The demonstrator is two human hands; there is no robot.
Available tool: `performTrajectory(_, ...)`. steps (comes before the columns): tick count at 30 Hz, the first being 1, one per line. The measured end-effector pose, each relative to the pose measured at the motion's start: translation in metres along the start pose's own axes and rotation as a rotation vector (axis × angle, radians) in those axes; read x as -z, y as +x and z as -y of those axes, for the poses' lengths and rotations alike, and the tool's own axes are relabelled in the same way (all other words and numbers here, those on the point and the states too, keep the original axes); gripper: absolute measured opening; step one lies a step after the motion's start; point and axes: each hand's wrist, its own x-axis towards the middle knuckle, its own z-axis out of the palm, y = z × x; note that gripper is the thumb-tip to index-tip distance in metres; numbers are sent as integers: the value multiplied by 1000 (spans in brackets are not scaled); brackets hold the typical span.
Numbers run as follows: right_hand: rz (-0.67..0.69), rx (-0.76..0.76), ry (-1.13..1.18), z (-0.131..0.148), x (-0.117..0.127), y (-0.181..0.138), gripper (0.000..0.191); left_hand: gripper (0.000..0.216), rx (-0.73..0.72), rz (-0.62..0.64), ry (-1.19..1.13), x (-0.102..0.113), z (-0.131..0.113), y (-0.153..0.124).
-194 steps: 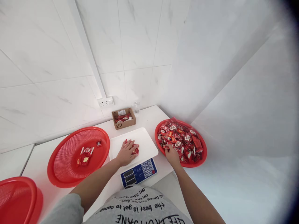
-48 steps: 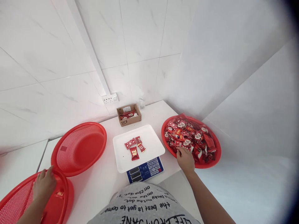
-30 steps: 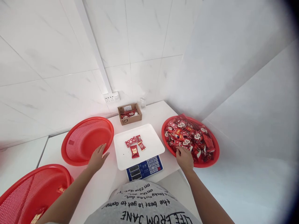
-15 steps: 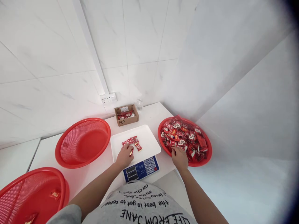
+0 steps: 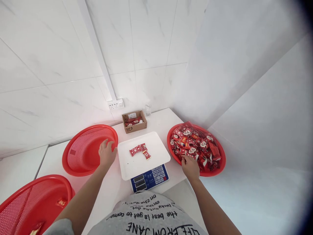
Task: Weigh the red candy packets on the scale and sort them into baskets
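My left hand (image 5: 107, 154) is over the right rim of a red mesh basket (image 5: 65, 161), fingers spread, with nothing visible in it. Right of that hand sits a weighing scale with a white tray (image 5: 156, 143) and a blue keypad panel (image 5: 149, 178). On the tray lie a red dotted candy packet (image 5: 135, 150) and two smaller red packets, one of them a candy (image 5: 147, 155). My right hand (image 5: 191, 167) reaches over the near-left rim of another red basket (image 5: 221, 163), heaped with red candy packets (image 5: 193, 140). Its fingers are curled closed at the packets; their tips are hidden.
Behind the scale stands a small cardboard box (image 5: 135, 127) of red packets, beside a clear glass jar (image 5: 147, 111). At lower left a third red basket (image 5: 14, 199) holds a few packets. A wall socket (image 5: 115, 104) is above the white table (image 5: 160, 117).
My left hand has left the scale tray, where it held a small packet, and moved left to the basket, its fingers now open. My right hand stays at the full basket. The view shifted slightly.
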Motion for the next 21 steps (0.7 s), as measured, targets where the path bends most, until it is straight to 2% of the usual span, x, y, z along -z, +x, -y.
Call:
performTrajectory(3, 2, 4, -5, -1, -1, 0, 29, 34, -203, 157, -58, -23, -17, -8)
performTrajectory(5, 10, 8, -9, -1, -2, 0, 29, 38, -289, 253, -94, -43, -33, -16)
performTrajectory(8, 16, 6, -16, -3, -3, 1, 30, 39, -324, 382, -163, -67, -50, -22)
performTrajectory(12, 27, -5, -30, -3, -2, 1, 30, 32, -301, 402, -304, -71, -49, -18)
performTrajectory(14, 44, -11, -33, -2, -1, 1, 30, 30, -141, 394, -454, -64, -42, -15)
performTrajectory(18, 71, -5, -40, -2, -1, 1, 31, 28, 325, 402, -819, -46, -27, -13)
performTrajectory(21, 61, 8, -47, -5, -4, 1, 31, 18, 532, 425, -1211, -29, -20, -15)
